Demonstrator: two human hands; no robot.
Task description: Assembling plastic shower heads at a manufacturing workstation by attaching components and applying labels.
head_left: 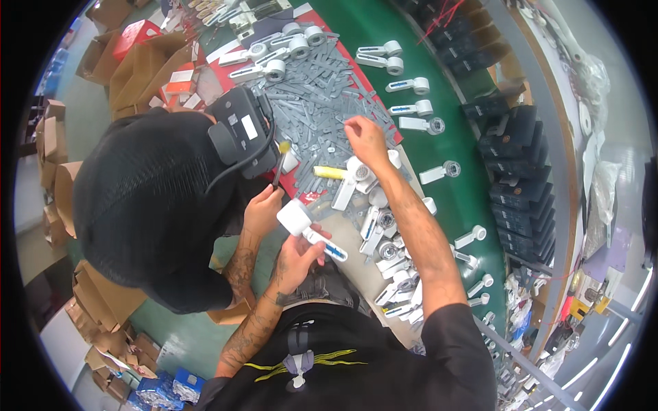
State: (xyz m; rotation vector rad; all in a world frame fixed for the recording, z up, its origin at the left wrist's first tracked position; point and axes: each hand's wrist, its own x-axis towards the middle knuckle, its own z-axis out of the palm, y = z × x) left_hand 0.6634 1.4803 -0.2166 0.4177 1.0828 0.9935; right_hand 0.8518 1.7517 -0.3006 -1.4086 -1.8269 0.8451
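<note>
Left hand: the left hand [293, 262] had its fingers closed round the handle of a white device [297, 219], round-edged head up and to the left, blue insert [334, 251] showing near the handle end.
Right hand: the right hand [369, 142] was half curled, over the right edge of the grey strips [312, 103]; couldn't tell whether it had one pinched.
White device: held off the worktop [353, 264], in front of the torso.
Co-worker: the other person's hand [262, 211], just left of the device, had a thin tool.
Near right: a cluster of similar devices [387, 250] lay along the worktop, a yellow piece [330, 172] beyond.
Far right: more devices were spaced along the green surface [445, 198], some with blue showing.
Progress (judged): held unit looked unfinished, its insert uncovered; plenty of strips and devices seemed left.
</note>
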